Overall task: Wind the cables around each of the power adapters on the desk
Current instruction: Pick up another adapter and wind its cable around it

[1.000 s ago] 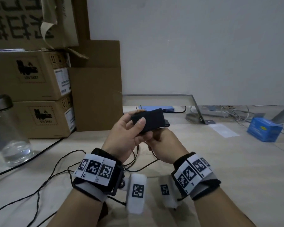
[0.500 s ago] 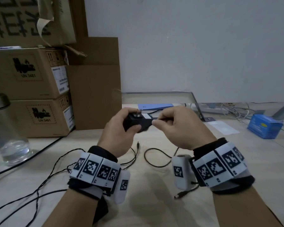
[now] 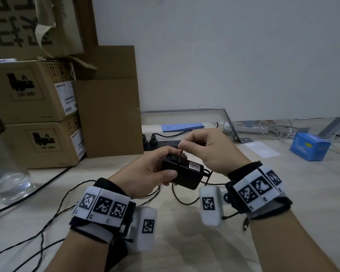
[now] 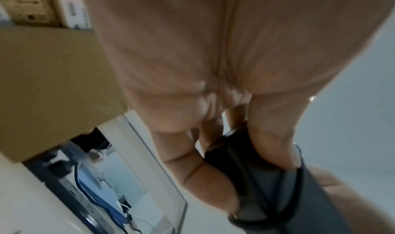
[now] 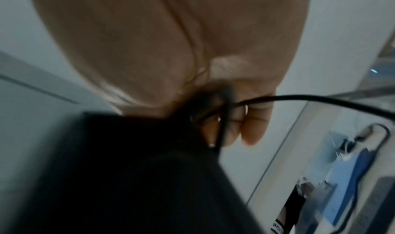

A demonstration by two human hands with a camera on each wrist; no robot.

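Observation:
My left hand (image 3: 155,171) grips a black power adapter (image 3: 185,173) above the desk, thumb on its near side. A thin black cable (image 3: 180,158) runs over the adapter's top. My right hand (image 3: 200,146) pinches that cable just above the adapter. The rest of the cable (image 3: 185,201) hangs in a loop to the desk, and its barrel plug (image 3: 245,226) lies by my right wrist. In the left wrist view my fingers (image 4: 203,175) curl round the adapter (image 4: 278,187). In the right wrist view my fingers (image 5: 254,119) hold the cable (image 5: 320,100) over the dark, blurred adapter (image 5: 128,170).
Other thin black cables (image 3: 37,222) trail across the desk at the left. Stacked cardboard boxes (image 3: 37,118) and a glass jar (image 3: 6,165) stand at the left. A black power strip (image 3: 161,143) lies behind my hands. A blue box (image 3: 310,146) sits at the right.
The adapter has been turned and lowered a little in my left hand. My right hand has brought the cable over the adapter's top, and the loose loop on the desk is shorter.

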